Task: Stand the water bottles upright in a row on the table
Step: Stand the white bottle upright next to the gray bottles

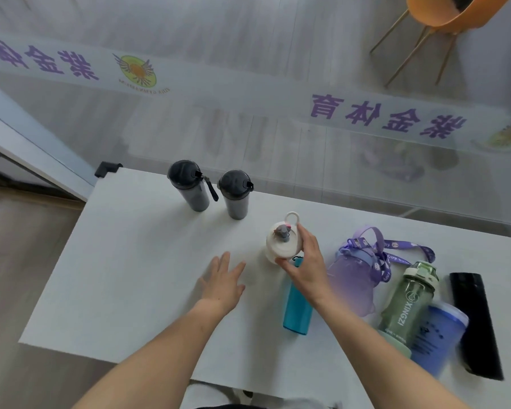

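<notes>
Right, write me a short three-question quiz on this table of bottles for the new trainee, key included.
1. True or false: two dark bottles already stand upright at the table's far side.
2. Which hand grips the white bottle?
A. left hand
B. right hand
C. neither
3. Fill in: the teal bottle is ____ on the table.

Key:
1. True.
2. B: the right hand closes its fingers round the white bottle; the left hand is open, palm down, holding nothing.
3. Lying, like the purple bottle, green bottle, blue bottle and black bottle beside it.
</notes>
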